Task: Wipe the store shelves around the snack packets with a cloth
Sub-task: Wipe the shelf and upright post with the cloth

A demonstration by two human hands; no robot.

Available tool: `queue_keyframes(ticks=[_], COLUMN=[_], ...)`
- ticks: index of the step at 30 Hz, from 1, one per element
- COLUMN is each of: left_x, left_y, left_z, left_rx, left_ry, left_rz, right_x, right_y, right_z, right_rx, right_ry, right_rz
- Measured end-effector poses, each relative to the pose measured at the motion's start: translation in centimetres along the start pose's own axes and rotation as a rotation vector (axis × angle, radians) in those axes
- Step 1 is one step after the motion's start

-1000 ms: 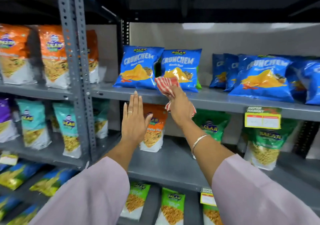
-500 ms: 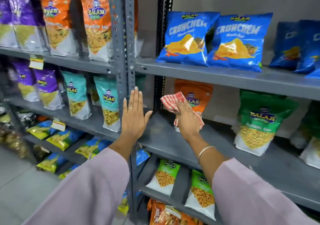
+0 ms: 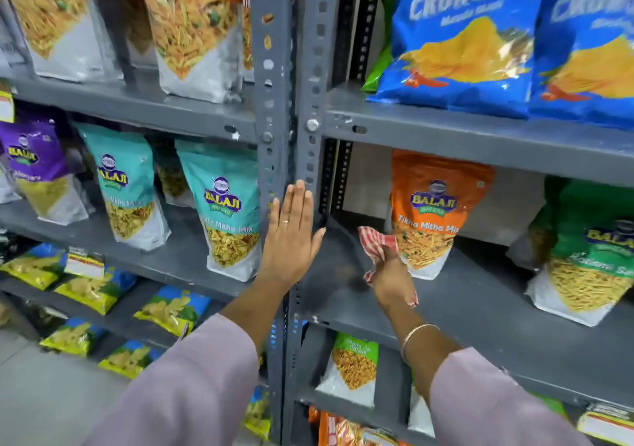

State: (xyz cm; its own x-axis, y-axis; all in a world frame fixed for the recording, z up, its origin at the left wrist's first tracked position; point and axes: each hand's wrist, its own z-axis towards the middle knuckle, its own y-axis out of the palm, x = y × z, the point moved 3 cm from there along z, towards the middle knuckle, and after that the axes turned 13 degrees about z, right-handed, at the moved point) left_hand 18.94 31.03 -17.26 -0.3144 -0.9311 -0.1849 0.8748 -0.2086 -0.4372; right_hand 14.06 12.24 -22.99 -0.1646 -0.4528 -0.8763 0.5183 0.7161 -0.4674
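Note:
My right hand (image 3: pixel 391 279) grips a red-and-white checked cloth (image 3: pixel 375 243) and holds it on the grey middle shelf (image 3: pixel 480 311), just left of an orange Balaji packet (image 3: pixel 433 205) that stands upright there. My left hand (image 3: pixel 291 236) is flat and open, fingers together, and seems to rest against the grey upright posts (image 3: pixel 291 102) between the two shelf units. Blue Crunchem packets (image 3: pixel 463 40) stand on the shelf above. A green packet (image 3: pixel 590 250) stands further right on the same shelf as the cloth.
Teal (image 3: pixel 226 205) and purple (image 3: pixel 34 167) packets fill the left unit's middle shelf, orange-topped ones (image 3: pixel 192 26) the shelf above it. Yellow-and-blue packets (image 3: pixel 92 287) lie on lower left shelves. Green-topped packets (image 3: pixel 353 366) stand below the cloth's shelf. Grey floor (image 3: pixel 41 397) shows bottom left.
My right hand brought the cloth down from the blue-packet shelf to the shelf below, beside the orange packet. The view moved closer and lower. My left hand stayed flat and raised.

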Motion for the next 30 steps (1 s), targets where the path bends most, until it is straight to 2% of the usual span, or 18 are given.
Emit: queue_keyframes(ticks=[2, 5, 8, 12, 16, 19, 20, 24, 26, 30], left_x=[-0.1, -0.1, -0.1, -0.2, -0.3, -0.2, -0.1, -0.3, -0.3, 0.0], left_y=[0.5, 0.9, 1.0, 1.5, 1.7, 1.6, 1.5, 1.4, 1.3, 1.2], left_z=[0.0, 0.2, 0.1, -0.1, -0.2, 0.0, -0.1, -0.1, 0.0, -0.1], left_rx=[0.034, 0.076, 0.111, 0.128, 0.142, 0.141, 0.142, 0.150, 0.128, 0.107], left_ry=[0.018, 0.032, 0.052, 0.072, 0.081, 0.069, 0.064, 0.051, 0.046, 0.041], left_rz=[-0.022, -0.062, -0.068, -0.063, -0.080, -0.071, -0.067, -0.063, -0.064, -0.026], right_x=[1.6, 3.9, 4.1, 3.8, 3.5, 2.9, 3.3, 4.2, 3.4, 2.1], right_y=[1.8, 4.2, 6.0, 7.7, 9.0, 9.4, 9.5, 8.3, 7.2, 5.0], right_z=[0.3, 0.4, 0.8, 3.8, 7.2, 8.0, 8.3, 8.8, 7.0, 4.3], right_rx=[-0.068, -0.019, 0.050, 0.008, -0.213, -0.503, -0.606, -0.654, -0.813, -1.055], right_ry=[0.016, 0.189, 0.209, 0.224, 0.087, -0.016, -0.110, 0.038, 0.077, 0.115], right_rz=[0.020, -0.038, -0.172, -0.216, -0.206, -0.099, -0.185, 0.039, 0.079, -0.078])
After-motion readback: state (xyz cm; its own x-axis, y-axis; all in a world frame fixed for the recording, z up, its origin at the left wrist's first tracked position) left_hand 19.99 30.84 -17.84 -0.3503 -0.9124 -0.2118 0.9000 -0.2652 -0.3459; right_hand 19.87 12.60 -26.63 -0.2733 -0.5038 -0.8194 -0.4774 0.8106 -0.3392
